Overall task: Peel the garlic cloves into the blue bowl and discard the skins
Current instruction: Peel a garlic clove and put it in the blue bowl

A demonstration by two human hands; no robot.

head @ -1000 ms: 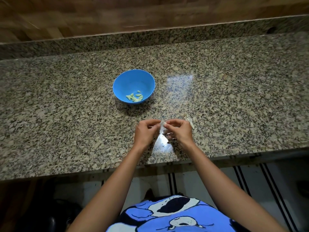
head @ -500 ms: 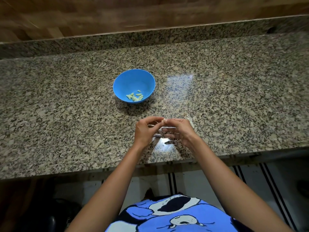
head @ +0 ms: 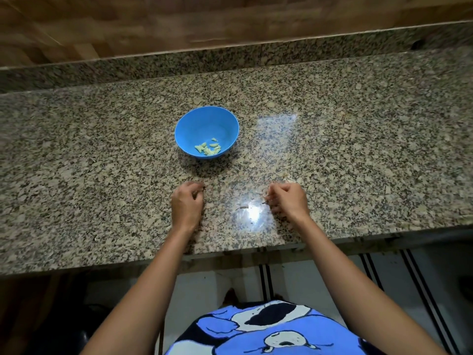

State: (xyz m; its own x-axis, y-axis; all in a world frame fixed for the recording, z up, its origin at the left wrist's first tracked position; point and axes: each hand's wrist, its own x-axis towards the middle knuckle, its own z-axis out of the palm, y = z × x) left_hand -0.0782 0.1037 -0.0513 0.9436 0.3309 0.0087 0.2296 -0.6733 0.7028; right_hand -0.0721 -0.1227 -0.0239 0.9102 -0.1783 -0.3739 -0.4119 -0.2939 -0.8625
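Note:
The blue bowl (head: 186, 129) stands on the granite counter and holds several peeled garlic cloves (head: 208, 149). Below it, my left hand (head: 188, 204) has its fingers curled tight at the tips, as around a small garlic clove that is mostly hidden. My right hand (head: 289, 199) is further right and pinches a thin strip of garlic skin (head: 264, 199) at its fingertips. Between my hands a loose skin scrap (head: 242, 208) lies on the counter in a bright glare patch.
More pale skin bits (head: 290, 179) lie just beyond my right hand. The granite counter (head: 102, 190) runs wide to both sides, with a raised granite ledge (head: 230, 60) and wooden wall behind. Its front edge is close below my wrists.
My hands were pinched together over one clove. They have now pulled apart, the left going left and the right going right with a skin strip. A scrap has dropped between them.

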